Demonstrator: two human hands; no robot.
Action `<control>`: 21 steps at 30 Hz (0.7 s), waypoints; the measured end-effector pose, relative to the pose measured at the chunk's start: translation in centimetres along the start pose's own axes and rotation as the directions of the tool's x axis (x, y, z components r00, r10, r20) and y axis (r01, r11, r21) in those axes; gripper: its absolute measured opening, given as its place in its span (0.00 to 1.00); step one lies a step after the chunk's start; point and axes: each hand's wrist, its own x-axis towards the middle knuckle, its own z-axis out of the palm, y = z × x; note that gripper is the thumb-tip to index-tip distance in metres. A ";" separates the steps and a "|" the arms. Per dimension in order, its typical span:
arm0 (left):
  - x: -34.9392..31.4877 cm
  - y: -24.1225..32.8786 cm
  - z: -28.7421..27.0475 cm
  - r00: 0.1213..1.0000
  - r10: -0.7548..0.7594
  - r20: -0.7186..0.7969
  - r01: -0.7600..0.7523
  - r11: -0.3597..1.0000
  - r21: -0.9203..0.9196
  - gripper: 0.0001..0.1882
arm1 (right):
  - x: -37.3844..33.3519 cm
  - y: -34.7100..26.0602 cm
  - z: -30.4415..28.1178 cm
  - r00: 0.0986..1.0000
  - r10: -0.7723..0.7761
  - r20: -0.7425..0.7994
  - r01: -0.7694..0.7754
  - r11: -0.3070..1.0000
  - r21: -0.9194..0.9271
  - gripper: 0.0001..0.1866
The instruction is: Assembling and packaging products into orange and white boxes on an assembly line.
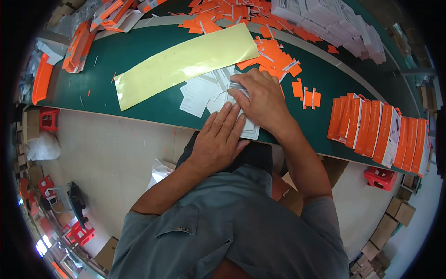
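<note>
Palm down, my left hand [216, 142] lies with fingers stretched out on a white molded tray [251, 131] at the table's near edge. My right hand [264, 100] is over the far part of the tray, thumb and index finger pinched together. Whatever lies between those fingertips is too small to make out. Several white printed paper slips [194, 98] lie loosely to the left of the tray and partly behind my hands. Just beyond them stretches a long, glossy pale-yellow sheet [186, 59], slightly curled.
Orange card pieces [276, 56] are heaped beyond my right hand and along the back. Orange-and-white boxes [371, 125] stand in a row at the right. White boxes [332, 21] are stacked far right, and orange cartons [79, 46] sit far left on the green table [153, 102].
</note>
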 end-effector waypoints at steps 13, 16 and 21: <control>1.1 -6.2 -4.9 0.983 0.181 0.036 -0.179 0.983 -0.046 0.37 | -3.1 -0.4 -3.4 0.999 0.030 -0.010 -0.030 0.999 -0.025 0.34; 5.3 -13.2 -6.6 0.983 0.173 -0.062 -0.165 0.980 0.112 0.34 | -3.2 -0.6 -4.7 0.955 -0.275 0.108 0.286 0.953 -0.105 0.42; 16.7 -28.4 -6.6 0.822 -0.525 -0.222 0.456 0.840 -0.294 0.32 | -4.2 -0.1 -5.0 0.907 -0.258 0.333 0.292 0.955 -0.054 0.50</control>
